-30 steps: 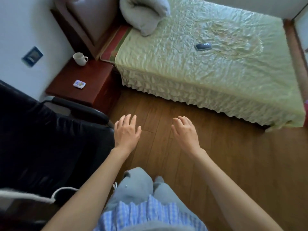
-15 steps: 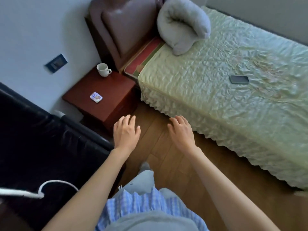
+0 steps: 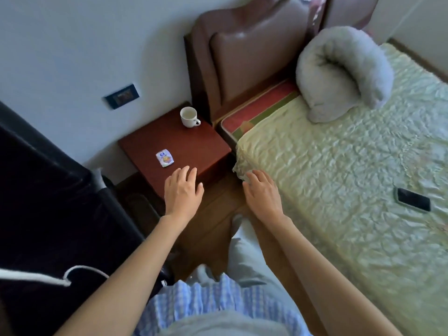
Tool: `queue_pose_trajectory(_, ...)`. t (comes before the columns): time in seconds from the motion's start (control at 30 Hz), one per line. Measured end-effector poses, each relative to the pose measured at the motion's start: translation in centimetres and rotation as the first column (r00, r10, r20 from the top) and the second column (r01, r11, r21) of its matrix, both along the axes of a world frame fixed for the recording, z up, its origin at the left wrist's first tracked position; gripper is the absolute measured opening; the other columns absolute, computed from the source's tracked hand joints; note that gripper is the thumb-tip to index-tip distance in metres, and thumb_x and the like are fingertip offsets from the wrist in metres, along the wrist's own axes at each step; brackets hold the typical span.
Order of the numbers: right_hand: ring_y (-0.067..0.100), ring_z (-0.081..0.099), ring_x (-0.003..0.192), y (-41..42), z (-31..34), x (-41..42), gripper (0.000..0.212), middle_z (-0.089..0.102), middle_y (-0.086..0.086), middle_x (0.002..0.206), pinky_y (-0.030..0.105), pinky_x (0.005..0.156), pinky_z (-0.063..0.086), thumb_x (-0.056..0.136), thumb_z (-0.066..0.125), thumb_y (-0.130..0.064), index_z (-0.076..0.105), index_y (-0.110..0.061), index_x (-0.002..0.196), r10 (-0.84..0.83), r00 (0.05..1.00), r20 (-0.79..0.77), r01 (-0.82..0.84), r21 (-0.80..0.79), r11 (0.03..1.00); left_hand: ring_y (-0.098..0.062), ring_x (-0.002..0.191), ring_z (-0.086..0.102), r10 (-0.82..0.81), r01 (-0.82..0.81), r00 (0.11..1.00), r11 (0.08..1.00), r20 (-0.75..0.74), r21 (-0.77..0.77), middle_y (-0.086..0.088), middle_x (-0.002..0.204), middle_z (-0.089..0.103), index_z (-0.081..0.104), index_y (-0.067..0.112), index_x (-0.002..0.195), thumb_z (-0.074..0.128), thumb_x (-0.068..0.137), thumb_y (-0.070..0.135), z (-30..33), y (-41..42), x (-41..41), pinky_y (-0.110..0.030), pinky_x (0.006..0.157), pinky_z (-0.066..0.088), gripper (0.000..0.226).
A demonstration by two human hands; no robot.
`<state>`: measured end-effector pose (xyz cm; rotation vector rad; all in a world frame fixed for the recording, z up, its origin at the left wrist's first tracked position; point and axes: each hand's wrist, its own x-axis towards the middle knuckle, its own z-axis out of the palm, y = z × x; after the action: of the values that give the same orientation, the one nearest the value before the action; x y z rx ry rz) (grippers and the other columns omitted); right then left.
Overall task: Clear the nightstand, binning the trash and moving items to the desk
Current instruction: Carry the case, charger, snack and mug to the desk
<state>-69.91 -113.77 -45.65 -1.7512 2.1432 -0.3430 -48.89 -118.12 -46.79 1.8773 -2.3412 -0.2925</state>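
A dark red wooden nightstand [image 3: 203, 144] stands against the wall beside the bed. On its back corner sits a white cup [image 3: 189, 116] with its handle to the right. A small printed wrapper [image 3: 165, 158] lies flat near the front. My left hand [image 3: 183, 192] hovers open over the nightstand's front edge, just short of the wrapper and holding nothing. My right hand [image 3: 263, 196] is open and empty over the floor gap, by the bed's frilled corner.
The bed [image 3: 339, 166] with a pale green cover fills the right side, with a grey pillow [image 3: 344, 71] at its head and a black phone [image 3: 413, 199] on it. A black sofa or chair [image 3: 48, 202] stands at the left. A brown headboard [image 3: 249, 61] rises behind.
I have stepped closer to the nightstand and the view has tilted toward it. Both open hands now reach its front edge; before, they were over bare floor.
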Motion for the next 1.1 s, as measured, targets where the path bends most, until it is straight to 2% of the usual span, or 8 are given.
queue_pose_trajectory(0.17,0.025,0.039,0.134,-10.1,-0.2,-3.5,0.042,0.050,0.007,0.139,0.043,0.110,0.035,0.099,0.037,-0.033,0.050,-0.013,0.135,0.154,0.988,0.008,-0.154,0.019,0.988,-0.028,0.122,0.051,0.174,-0.175,0.985,0.984,0.006,0.026,-0.014,0.132,0.056,0.053,0.009,0.131,0.057,0.091,0.032,-0.6,-5.8,-2.4,-0.044,0.097,0.045,0.046)
queue_pose_trajectory(0.3,0.028,0.045,0.129,-16.5,-0.9,-4.3,0.038,0.054,0.008,0.134,0.045,0.105,0.040,0.098,0.043,-0.028,0.054,-0.010,0.130,0.310,0.951,0.006,-0.310,0.000,0.951,-0.029,0.116,0.054,0.304,-0.305,0.952,0.951,0.016,0.046,-0.015,0.128,0.057,0.053,0.007,0.129,0.057,0.090,0.030,-1.3,-9.4,-2.8,-0.045,0.092,0.048,0.046)
queue_pose_trajectory(0.43,0.030,0.045,0.130,-21.9,-2.6,-3.2,0.037,0.056,0.012,0.133,0.043,0.108,0.037,0.097,0.046,-0.024,0.056,-0.008,0.128,0.415,0.910,0.009,-0.415,0.031,0.909,-0.030,0.109,0.055,0.382,-0.384,0.924,0.920,0.030,0.080,-0.016,0.123,0.059,0.056,0.005,0.126,0.059,0.088,0.027,-2.8,-12.1,-1.8,-0.045,0.087,0.049,0.044)
queue_pose_trajectory(0.67,0.033,0.051,0.125,-29.3,-7.7,0.6,0.040,0.060,0.014,0.127,0.046,0.103,0.043,0.092,0.046,-0.027,0.059,-0.007,0.124,0.491,0.871,0.018,-0.491,0.060,0.869,-0.033,0.103,0.059,0.447,-0.446,0.895,0.891,0.011,0.081,-0.018,0.117,0.061,0.059,0.003,0.118,0.068,0.081,0.019,-7.0,-17.7,1.4,-0.046,0.082,0.050,0.041)
queue_pose_trajectory(0.93,0.038,0.054,0.120,-36.5,-13.2,3.9,0.038,0.062,0.018,0.123,0.046,0.101,0.043,0.087,0.050,-0.021,0.062,-0.002,0.119,0.491,0.871,0.014,-0.491,0.043,0.870,-0.033,0.106,0.058,0.502,-0.499,0.865,0.853,0.020,0.156,-0.017,0.120,0.060,0.057,0.006,0.120,0.069,0.081,0.022,-13.7,-23.4,4.3,-0.045,0.085,0.050,0.043)
queue_pose_trajectory(1.1,0.039,0.056,0.116,-39.9,-17.3,4.3,0.044,0.061,0.021,0.121,0.046,0.097,0.046,0.088,0.040,-0.026,0.060,0.000,0.118,0.501,0.865,0.033,-0.501,0.032,0.865,-0.033,0.114,0.055,0.535,-0.532,0.843,0.817,0.052,0.222,-0.016,0.127,0.057,0.055,0.007,0.126,0.065,0.084,0.025,-18.7,-25.7,5.0,-0.046,0.092,0.046,0.047)
